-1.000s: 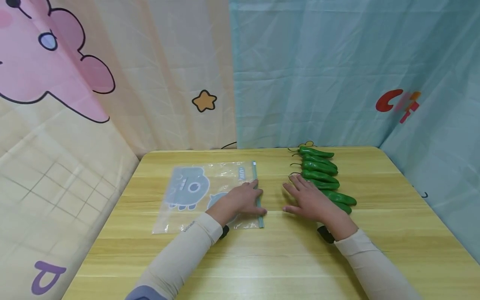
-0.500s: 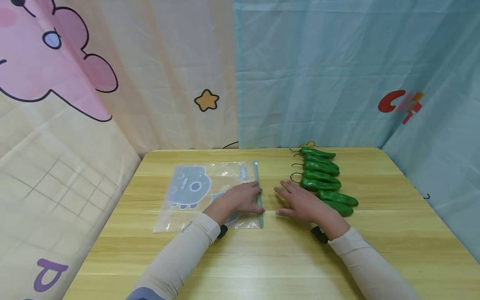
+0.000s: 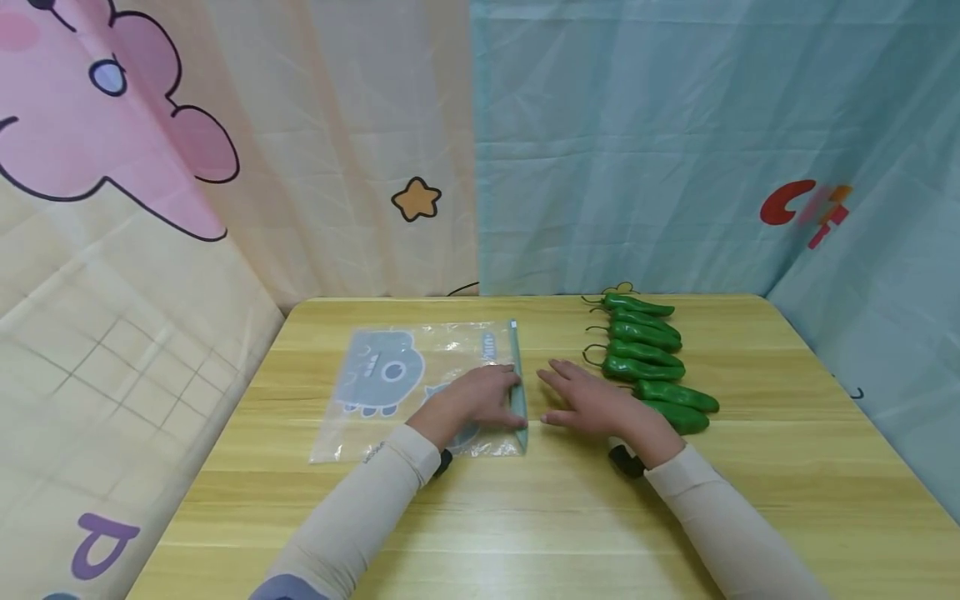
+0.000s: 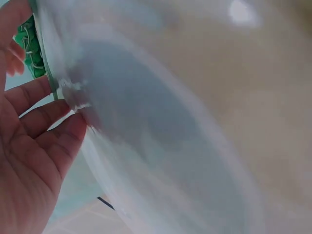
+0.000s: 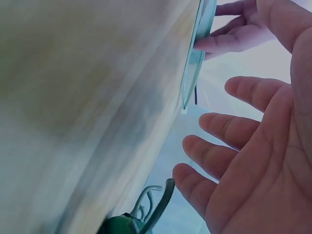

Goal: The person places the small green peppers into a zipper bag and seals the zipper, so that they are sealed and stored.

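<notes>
A clear zip bag (image 3: 442,342) with blue cartoon prints lies flat on the table, its green-edged mouth facing right. My left hand (image 3: 480,396) grips that edge between spread thumb and fingers, and the mouth bows slightly apart there. In the left wrist view the fingertips (image 4: 73,124) press the bag's film (image 4: 146,122). Just right of the mouth, my right hand (image 3: 592,400) hovers with fingers apart, holding nothing. Several green peppers (image 3: 645,367) lie in a column beyond it; the nearest ones are partly hidden by the hand. Pepper stems (image 5: 156,204) show in the right wrist view.
The wooden table (image 3: 465,533) has a rounded back edge against hanging curtains (image 3: 615,150), with more curtain at both sides. Dark wrist-camera straps (image 3: 626,461) sit under the wrists.
My right hand has moved left from the peppers toward the bag's mouth, uncovering more of them. My left hand stays at the edge, where the green strip now gapes a little.
</notes>
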`<state>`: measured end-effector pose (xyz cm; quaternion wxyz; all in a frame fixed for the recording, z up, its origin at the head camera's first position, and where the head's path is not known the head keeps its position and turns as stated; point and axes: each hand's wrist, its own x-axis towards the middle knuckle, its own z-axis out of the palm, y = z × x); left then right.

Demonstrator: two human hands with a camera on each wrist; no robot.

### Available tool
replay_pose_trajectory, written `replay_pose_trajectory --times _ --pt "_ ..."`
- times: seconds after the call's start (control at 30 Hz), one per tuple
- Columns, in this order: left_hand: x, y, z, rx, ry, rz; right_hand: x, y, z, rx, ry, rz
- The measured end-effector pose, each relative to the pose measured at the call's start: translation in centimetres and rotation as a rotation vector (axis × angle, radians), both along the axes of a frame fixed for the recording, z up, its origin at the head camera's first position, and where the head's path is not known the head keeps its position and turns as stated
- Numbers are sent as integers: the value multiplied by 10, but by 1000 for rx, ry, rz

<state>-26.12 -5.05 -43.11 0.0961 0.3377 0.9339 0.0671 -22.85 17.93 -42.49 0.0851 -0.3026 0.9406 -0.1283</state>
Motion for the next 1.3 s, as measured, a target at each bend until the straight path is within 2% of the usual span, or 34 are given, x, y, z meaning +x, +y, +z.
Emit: replay_pose_trajectory --times 0.63,0.8,1.03,1.3 --pt "-2 -3 -6 28 -36 9 -28 -19 -7 -17 -90 -7" --pt "-2 -4 -6 30 -27 0 -35 -24 -8 -3 -113 -11" --pt "0 -4 -3 27 -26 3 -38 -29 -6 -9 -124 8" --pt "0 -5 -2 30 -48 10 -42 -36 -12 22 -182 -32"
